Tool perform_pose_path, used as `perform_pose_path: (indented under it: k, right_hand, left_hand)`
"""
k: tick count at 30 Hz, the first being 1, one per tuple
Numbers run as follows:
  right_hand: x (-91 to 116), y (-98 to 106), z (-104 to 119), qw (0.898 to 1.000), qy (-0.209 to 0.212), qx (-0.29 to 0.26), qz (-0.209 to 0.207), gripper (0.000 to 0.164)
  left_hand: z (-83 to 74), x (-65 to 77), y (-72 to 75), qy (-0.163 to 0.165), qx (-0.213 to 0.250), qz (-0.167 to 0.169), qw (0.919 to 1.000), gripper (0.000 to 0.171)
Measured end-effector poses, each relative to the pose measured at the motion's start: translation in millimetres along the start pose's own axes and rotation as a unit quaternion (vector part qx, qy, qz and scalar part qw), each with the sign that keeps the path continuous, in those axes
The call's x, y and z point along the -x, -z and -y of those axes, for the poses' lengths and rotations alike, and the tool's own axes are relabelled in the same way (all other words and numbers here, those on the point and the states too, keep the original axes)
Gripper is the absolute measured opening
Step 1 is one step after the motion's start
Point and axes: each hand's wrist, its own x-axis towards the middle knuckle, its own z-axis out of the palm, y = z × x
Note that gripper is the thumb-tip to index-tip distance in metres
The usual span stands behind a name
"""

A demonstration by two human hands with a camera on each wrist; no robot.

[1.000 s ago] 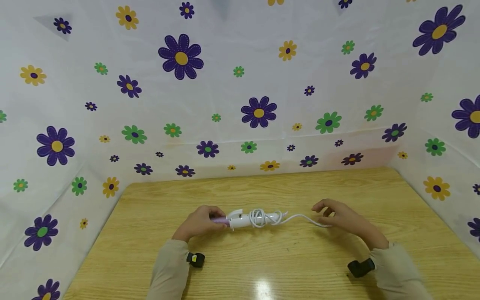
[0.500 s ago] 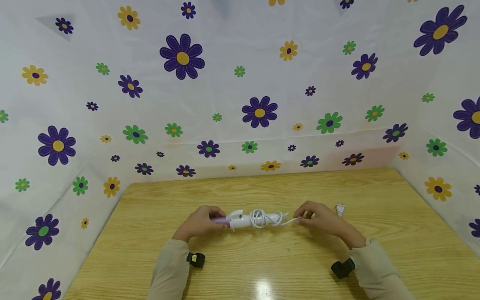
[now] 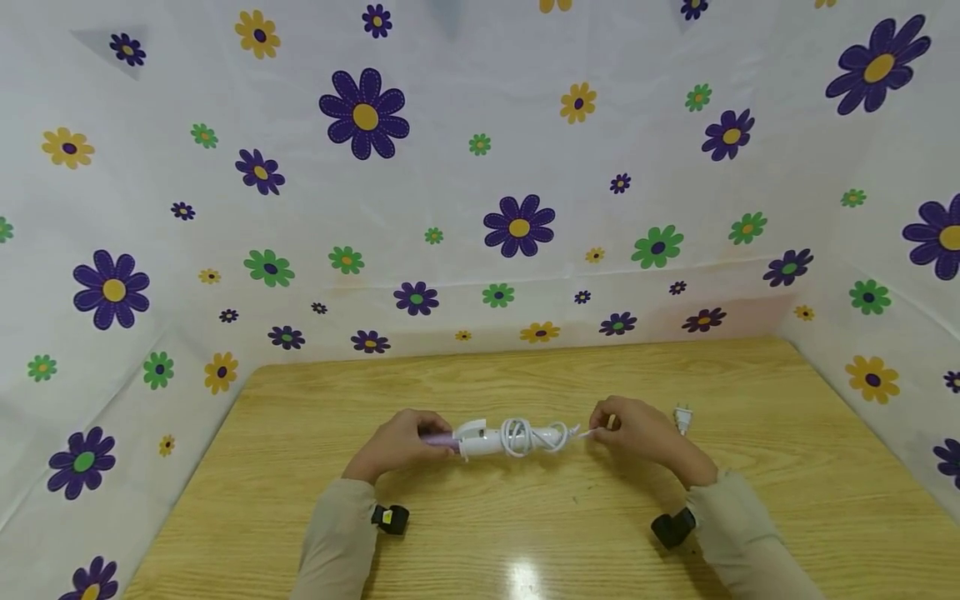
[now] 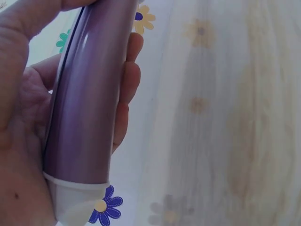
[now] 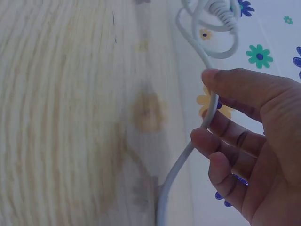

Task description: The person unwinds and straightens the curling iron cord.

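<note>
Purple barrel tucked in the curl of the left hand, with fingertips peeking round its far side, so definitely gripped and not just nudged. Over on the other side, white cord pinched pretty lightly between thumb and fingertips of the right hand, with the lower fingers loosely bent. Now the bit worth noticing: from those right fingers, curling iron just to the left, lying along the tabletop, long axis side to side across the person's front, cord end towards the right hand and barrel end in the left. No contact between right fingers and handle as far as visible, only with cord. Loops of cord wound round the handle, closer to the right fingertips than to the left ones. Further out, plug just beyond the back of the right hand, prongs pointing away from the person. As for the murky stuff: tip of the barrel lost in the left hand, and cut off at the top in the left wrist view. Stretch of cord from right fingers to plug hidden behind that hand in the head view, then running out of the bottom of the right wrist view. Can't count the turns, too tangled.
</note>
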Motion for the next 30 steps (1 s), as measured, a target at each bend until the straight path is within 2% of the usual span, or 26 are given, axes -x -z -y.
perform_pose_path:
  k: [7, 13, 18, 22, 30]
  right_hand:
    - [-7.7, -4.0, -3.2, 0.998, -0.019, 0.003, -0.055, 0.01]
    - [-6.6, 3.4, 5.6, 0.995, 0.002, -0.034, -0.095, 0.013]
    - [0.1, 14.6, 13.1, 0.992, 0.025, -0.069, -0.098, 0.011]
    - [8.3, 23.2, 15.5, 0.992, 0.057, -0.067, -0.092, 0.007]
    - [33.1, 33.8, 5.1, 0.988, 0.117, -0.072, -0.066, 0.01]
  left_hand:
    - [-11.0, 0.7, 0.1, -0.035, -0.005, 0.011, 0.9993, 0.031]
    - [-14.1, 2.3, 0.5, -0.031, -0.008, 0.015, 0.9994, 0.031]
    - [-10.4, 1.9, -0.2, -0.028, -0.011, 0.009, 0.9995, 0.03]
    - [-7.0, 1.5, -0.3, -0.014, -0.021, -0.006, 0.9997, 0.032]
    - [0.4, 2.1, 2.0, 0.025, -0.031, -0.03, 0.9988, 0.031]
